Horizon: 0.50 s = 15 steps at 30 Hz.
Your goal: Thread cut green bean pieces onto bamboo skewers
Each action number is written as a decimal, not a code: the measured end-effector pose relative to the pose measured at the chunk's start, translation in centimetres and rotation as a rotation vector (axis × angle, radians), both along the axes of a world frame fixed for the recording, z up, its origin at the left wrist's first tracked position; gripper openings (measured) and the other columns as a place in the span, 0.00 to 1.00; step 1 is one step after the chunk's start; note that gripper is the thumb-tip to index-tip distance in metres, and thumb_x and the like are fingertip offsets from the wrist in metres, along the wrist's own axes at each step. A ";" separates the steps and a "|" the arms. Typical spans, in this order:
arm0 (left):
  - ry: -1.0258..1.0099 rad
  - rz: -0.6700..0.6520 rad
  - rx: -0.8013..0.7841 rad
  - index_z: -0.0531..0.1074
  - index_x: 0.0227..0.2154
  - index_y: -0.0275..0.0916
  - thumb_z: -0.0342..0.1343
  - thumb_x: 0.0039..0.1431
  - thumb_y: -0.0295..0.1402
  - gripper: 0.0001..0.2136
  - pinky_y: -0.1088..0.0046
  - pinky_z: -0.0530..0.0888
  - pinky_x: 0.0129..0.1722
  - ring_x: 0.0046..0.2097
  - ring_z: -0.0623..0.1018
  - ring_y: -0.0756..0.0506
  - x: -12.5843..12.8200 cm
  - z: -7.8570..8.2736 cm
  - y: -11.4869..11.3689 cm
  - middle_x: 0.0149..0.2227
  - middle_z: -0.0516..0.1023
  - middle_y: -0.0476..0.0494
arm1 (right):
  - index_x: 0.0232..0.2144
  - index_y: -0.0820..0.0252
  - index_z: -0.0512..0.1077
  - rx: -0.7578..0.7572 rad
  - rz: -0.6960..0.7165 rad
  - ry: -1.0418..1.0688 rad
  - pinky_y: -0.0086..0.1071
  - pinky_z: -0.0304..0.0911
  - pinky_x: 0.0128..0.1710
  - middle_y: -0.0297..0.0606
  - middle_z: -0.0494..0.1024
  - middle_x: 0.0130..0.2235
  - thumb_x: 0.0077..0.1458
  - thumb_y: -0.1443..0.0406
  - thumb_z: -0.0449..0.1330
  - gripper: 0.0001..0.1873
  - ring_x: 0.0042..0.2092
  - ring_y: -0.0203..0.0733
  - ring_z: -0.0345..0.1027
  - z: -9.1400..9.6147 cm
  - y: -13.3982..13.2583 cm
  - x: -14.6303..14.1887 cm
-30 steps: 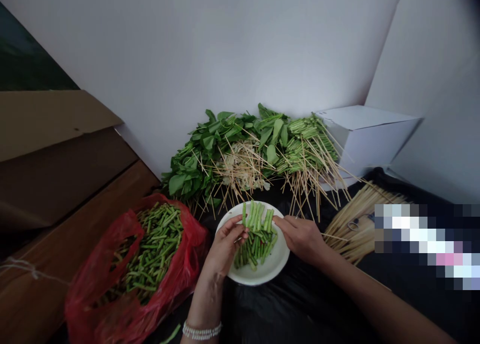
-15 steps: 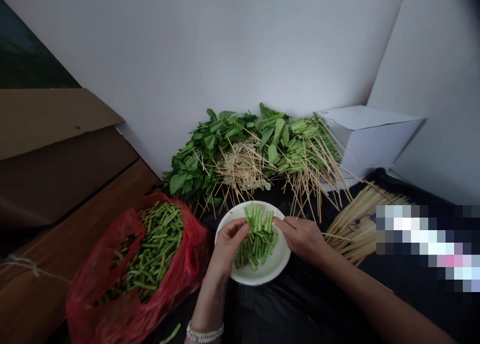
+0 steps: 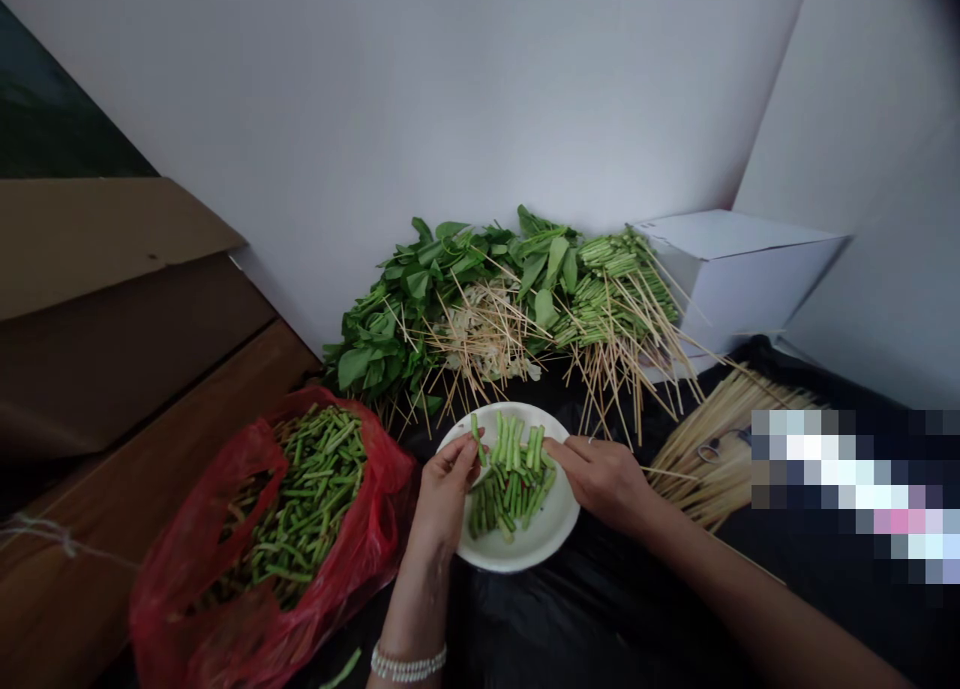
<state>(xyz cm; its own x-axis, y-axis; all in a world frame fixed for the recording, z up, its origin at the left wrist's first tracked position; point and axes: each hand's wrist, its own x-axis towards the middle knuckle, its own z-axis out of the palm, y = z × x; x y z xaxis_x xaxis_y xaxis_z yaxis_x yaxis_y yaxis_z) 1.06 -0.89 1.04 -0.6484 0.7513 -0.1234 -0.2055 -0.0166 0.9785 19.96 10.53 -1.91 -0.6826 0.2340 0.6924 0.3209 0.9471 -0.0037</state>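
Observation:
My left hand (image 3: 446, 494) hovers over the left of a white plate (image 3: 541, 541), pinching a cut green bean (image 3: 476, 439) between thumb and fingers. My right hand (image 3: 601, 481) reaches in from the right, its fingertips over the plate's right side beside a pile of cut green beans (image 3: 511, 479). I cannot tell whether those fingers hold anything. Left of the plate, a red plastic bag (image 3: 199, 609) lies open, packed with more cut beans (image 3: 315, 499). A pearl bracelet (image 3: 409, 662) circles my left wrist.
Behind the plate lie skewered leafy greens (image 3: 405, 314), pale skewered food (image 3: 484, 334) and skewered beans (image 3: 619, 294). A bamboo skewer bundle (image 3: 705, 479) and scissors (image 3: 709, 451) sit right, on black plastic sheeting (image 3: 600, 609). A white box (image 3: 739, 279) stands behind.
My left hand has moved up and right over the plate and now pinches a single bean. The beans on the plate have shifted slightly. My right hand stays nearly still.

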 end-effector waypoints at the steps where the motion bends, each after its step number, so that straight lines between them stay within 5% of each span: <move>1: -0.017 -0.007 0.008 0.80 0.37 0.39 0.68 0.40 0.42 0.20 0.77 0.68 0.33 0.31 0.73 0.52 0.0 0.0 0.0 0.33 0.81 0.44 | 0.45 0.63 0.71 -0.004 0.003 -0.003 0.29 0.57 0.30 0.34 0.72 0.28 0.61 0.69 0.50 0.13 0.29 0.34 0.65 0.0 0.0 0.0; 15: 0.016 -0.083 -0.009 0.80 0.39 0.40 0.65 0.47 0.39 0.15 0.76 0.70 0.38 0.39 0.76 0.49 -0.1 -0.6 -0.1 0.41 0.81 0.41 | 0.45 0.63 0.71 -0.008 0.030 0.002 0.28 0.56 0.29 0.34 0.72 0.28 0.61 0.69 0.50 0.13 0.28 0.34 0.65 0.1 -0.2 -0.1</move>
